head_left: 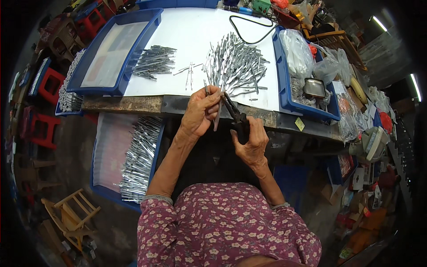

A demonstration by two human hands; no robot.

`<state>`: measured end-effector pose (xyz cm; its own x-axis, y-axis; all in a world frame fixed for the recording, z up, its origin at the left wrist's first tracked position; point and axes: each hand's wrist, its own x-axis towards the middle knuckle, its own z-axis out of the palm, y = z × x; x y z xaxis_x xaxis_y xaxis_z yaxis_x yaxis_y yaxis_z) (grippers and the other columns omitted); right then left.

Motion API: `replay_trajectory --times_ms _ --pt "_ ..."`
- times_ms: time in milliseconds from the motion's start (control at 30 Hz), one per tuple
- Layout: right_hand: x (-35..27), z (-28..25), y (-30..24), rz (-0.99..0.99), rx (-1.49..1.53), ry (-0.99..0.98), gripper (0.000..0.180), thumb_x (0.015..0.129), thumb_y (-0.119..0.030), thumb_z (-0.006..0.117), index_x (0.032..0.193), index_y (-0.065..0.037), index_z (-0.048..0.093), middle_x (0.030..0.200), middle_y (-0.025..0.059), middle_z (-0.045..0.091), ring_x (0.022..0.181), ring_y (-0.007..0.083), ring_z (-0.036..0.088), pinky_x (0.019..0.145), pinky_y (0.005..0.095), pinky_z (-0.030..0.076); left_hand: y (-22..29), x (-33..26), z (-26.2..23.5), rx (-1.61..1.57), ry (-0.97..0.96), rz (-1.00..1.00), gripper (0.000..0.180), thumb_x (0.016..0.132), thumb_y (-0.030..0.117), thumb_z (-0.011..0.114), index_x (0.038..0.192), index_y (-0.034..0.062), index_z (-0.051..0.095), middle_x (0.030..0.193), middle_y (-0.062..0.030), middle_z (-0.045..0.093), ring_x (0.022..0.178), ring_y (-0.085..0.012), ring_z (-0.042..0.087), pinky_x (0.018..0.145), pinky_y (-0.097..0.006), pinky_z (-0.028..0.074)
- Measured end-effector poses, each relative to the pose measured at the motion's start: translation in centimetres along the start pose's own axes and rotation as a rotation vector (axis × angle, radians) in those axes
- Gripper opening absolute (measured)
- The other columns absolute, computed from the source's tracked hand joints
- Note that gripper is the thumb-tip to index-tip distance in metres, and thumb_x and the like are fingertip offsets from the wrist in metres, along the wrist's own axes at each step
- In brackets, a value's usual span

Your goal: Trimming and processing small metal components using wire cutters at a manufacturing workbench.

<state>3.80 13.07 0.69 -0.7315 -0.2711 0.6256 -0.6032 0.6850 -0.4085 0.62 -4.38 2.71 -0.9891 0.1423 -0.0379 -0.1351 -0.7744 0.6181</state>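
Observation:
My left hand (197,112) is closed at the table's front edge, pinching a thin metal strip (217,120) that pokes out below the fingers. My right hand (252,144) grips black-handled pliers (237,117). The jaws point up and left and meet the strip beside my left fingertips; whether they bite on it I cannot tell. Just beyond my hands spreads a big pile of silvery metal strips (240,62). To its left lie a few loose thin pieces (190,75) and a smaller pile of strips (155,62).
A blue tray (122,84) stands at the table's left. On the right, a blue bin (284,95) holds plastic bags and a metal tin. Below the table on the left, another blue tray (100,184) contains many metal strips. A wooden stool (73,216) and red stools (50,84) stand farther left.

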Motion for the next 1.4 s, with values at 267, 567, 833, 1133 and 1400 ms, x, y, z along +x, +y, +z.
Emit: replay_trajectory --times_ms 267,567,833,1133,1400 --pt "-0.6 0.1 0.0 0.196 0.281 -0.138 0.036 0.066 -0.011 0.071 0.094 0.001 0.05 0.075 0.0099 0.052 0.066 0.0247 0.054 0.059 0.0311 0.042 -1.7 0.0 0.4 0.063 0.055 0.13 0.007 0.088 0.01 0.053 0.085 0.0037 0.05 0.065 0.004 0.044 0.048 -0.0014 0.031 0.042 -0.015 0.024" --pt "-0.2 -2.2 -0.1 0.749 1.152 -0.569 0.031 0.068 -0.02 0.066 0.088 0.001 0.054 0.063 -0.0025 0.044 0.05 0.0038 0.037 0.045 0.0181 0.027 -3.9 1.1 0.3 1.288 0.209 1.175 0.009 0.081 -0.004 0.053 0.087 -0.0026 0.047 0.072 -0.0124 0.05 0.057 -0.0244 0.052 0.049 -0.031 0.041" --pt "-1.2 -1.0 0.2 0.89 1.378 -0.558 0.036 0.073 -0.022 0.065 0.096 0.002 0.052 0.07 0.0006 0.046 0.054 0.0068 0.038 0.048 0.0205 0.03 -2.7 1.6 -0.6 1.316 0.18 0.786 0.002 0.081 0.0 0.045 0.082 -0.0002 0.046 0.069 -0.0143 0.048 0.057 -0.0277 0.052 0.052 -0.032 0.043" --pt "-2.5 -0.6 0.8 0.831 1.209 -0.572 0.034 0.075 -0.023 0.064 0.096 0.001 0.052 0.065 -0.0012 0.043 0.055 0.0066 0.039 0.048 0.0221 0.03 4.6 7.9 -7.5 1.358 0.63 0.386 0.023 0.087 0.02 0.043 0.09 -0.0012 0.051 0.075 -0.021 0.061 0.075 -0.0307 0.062 0.064 -0.044 0.046" --pt "-3.5 -0.4 1.4 0.745 1.028 -0.61 0.035 0.073 -0.026 0.066 0.094 -0.001 0.054 0.062 -0.003 0.043 0.055 0.0052 0.038 0.049 0.0212 0.028 2.4 10.2 -8.3 1.782 0.61 0.335 0.019 0.075 0.01 0.059 0.086 -0.003 0.051 0.078 -0.0249 0.059 0.078 -0.0421 0.059 0.067 -0.048 0.046"
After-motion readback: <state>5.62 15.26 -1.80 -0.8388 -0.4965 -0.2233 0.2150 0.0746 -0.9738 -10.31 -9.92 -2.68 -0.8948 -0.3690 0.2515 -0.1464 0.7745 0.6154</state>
